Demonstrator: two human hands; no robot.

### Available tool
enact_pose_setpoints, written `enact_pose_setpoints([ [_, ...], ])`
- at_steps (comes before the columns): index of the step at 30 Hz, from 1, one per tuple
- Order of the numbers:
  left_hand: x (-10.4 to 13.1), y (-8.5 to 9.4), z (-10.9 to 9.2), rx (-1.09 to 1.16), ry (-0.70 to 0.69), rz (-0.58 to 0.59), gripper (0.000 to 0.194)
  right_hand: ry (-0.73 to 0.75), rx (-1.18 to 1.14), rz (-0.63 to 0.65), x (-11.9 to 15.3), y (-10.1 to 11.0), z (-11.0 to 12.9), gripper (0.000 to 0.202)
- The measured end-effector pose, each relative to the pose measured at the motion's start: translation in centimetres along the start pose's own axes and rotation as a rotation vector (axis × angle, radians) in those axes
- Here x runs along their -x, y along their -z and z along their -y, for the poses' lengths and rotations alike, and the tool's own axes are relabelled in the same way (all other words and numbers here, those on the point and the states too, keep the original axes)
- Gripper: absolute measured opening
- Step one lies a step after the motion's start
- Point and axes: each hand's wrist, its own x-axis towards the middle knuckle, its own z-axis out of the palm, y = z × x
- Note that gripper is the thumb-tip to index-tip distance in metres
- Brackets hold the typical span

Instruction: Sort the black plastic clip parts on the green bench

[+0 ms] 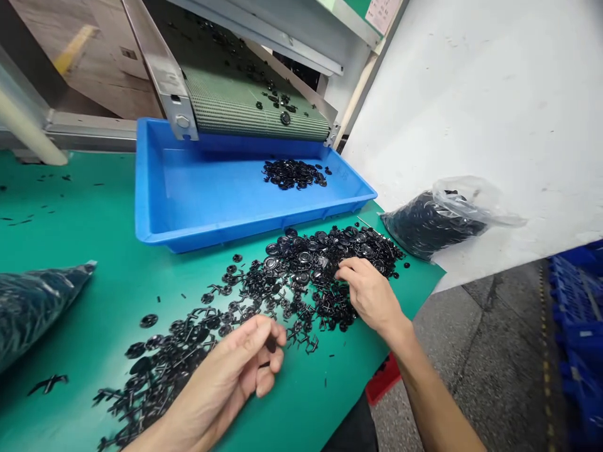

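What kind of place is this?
Probably a factory workshop: a green conveyor belt ends over a blue tray, and lots of small black parts lie on the green table.

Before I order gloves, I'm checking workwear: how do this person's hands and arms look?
The left hand and the right hand are both gloveless. The right forearm is bare to the picture's edge, without sleeve or watch; the little that shows of the left forearm is bare too. No rings or markings show, though neither hand shows whole.
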Motion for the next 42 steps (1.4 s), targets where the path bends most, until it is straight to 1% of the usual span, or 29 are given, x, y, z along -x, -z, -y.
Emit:
enact_pose_setpoints([
  [2, -0.1, 0.0, 0.1, -0.012, 0.008, 0.011, 0.024, 0.047, -0.047, 0.008, -1.1, -0.1, 1.4, 0.038],
  [5, -0.1, 0.0, 0.2, -0.003, 0.008, 0.034, 0.018, 0.138, -0.014, 0.155, -3.2, -0.6, 3.3, 0.041],
  [7, -0.1, 0.1, 0.2, 0.013, -0.007, 0.039, 0.016, 0.133, 0.061, 0.245, -4.3, -0.8, 4.1, 0.038],
  [9, 0.0, 0.2, 0.2, 0.021, -0.010, 0.054, 0.015, 0.100, 0.105, 0.272, -4.8, -0.7, 4.2, 0.032],
  [10, 0.0, 0.3, 0.2, 0.026, -0.011, 0.062, 0.015, 0.084, 0.098, 0.263, -4.9, -0.7, 4.1, 0.031],
  [12, -0.1, 0.3, 0.3, 0.033, -0.017, 0.072, 0.015, 0.052, 0.003, 0.196, -4.5, -0.7, 3.5, 0.032],
  [14, -0.1, 0.2, 0.3, 0.034, -0.029, 0.070, 0.015, 0.029, -0.214, 0.123, -3.9, -0.8, 2.7, 0.036],
  [17, -0.2, 0.0, 0.3, 0.025, -0.038, 0.069, 0.016, -0.043, -0.561, 0.079, -2.8, -1.5, 1.8, 0.036],
  [19, -0.2, -0.1, 0.3, 0.021, -0.039, 0.070, 0.016, -0.107, -0.682, 0.053, -2.2, -1.9, 1.6, 0.034],
  [22, -0.2, -0.3, 0.3, 0.010, -0.047, 0.065, 0.018, -0.182, -0.780, -0.041, -1.4, -2.3, 2.2, 0.028],
  [25, -0.2, -0.6, 0.4, 0.003, -0.075, 0.028, 0.020, -0.228, -0.882, -0.112, -0.5, -2.3, 3.6, 0.019],
  [27, -0.3, -0.8, 0.4, -0.007, -0.093, -0.003, 0.022, -0.259, -0.951, -0.122, 0.1, -2.2, 4.6, 0.011],
  [29, -0.3, -0.9, 0.4, -0.017, -0.107, -0.015, 0.023, -0.258, -1.003, -0.084, 0.8, -1.8, 5.5, 0.007],
  [31, -0.4, -0.9, 0.5, -0.036, -0.116, -0.011, 0.026, -0.179, -0.985, 0.016, 1.4, -1.4, 6.1, 0.013],
  [33, -0.5, -0.8, 0.5, -0.078, -0.113, 0.006, 0.027, -0.057, -0.909, 0.118, 1.8, -1.0, 6.6, 0.027],
  [34, -0.5, -0.6, 0.6, -0.111, -0.108, 0.016, 0.028, -0.001, -0.862, 0.139, 2.1, -0.9, 6.7, 0.032],
  [35, -0.5, -0.5, 0.6, -0.145, -0.106, 0.023, 0.028, 0.038, -0.819, 0.137, 2.3, -0.9, 6.9, 0.035],
  [37, -0.4, -0.4, 0.8, -0.210, -0.112, 0.032, 0.027, 0.058, -0.756, 0.083, 2.6, -0.9, 7.3, 0.036],
  [39, -0.3, -0.3, 0.9, -0.257, -0.120, 0.030, 0.027, 0.033, -0.723, 0.030, 3.0, -1.2, 7.7, 0.036],
  [42, 0.0, -0.5, 1.0, -0.316, -0.093, 0.025, 0.033, -0.023, -0.706, 0.030, 3.7, -1.6, 8.4, 0.039],
])
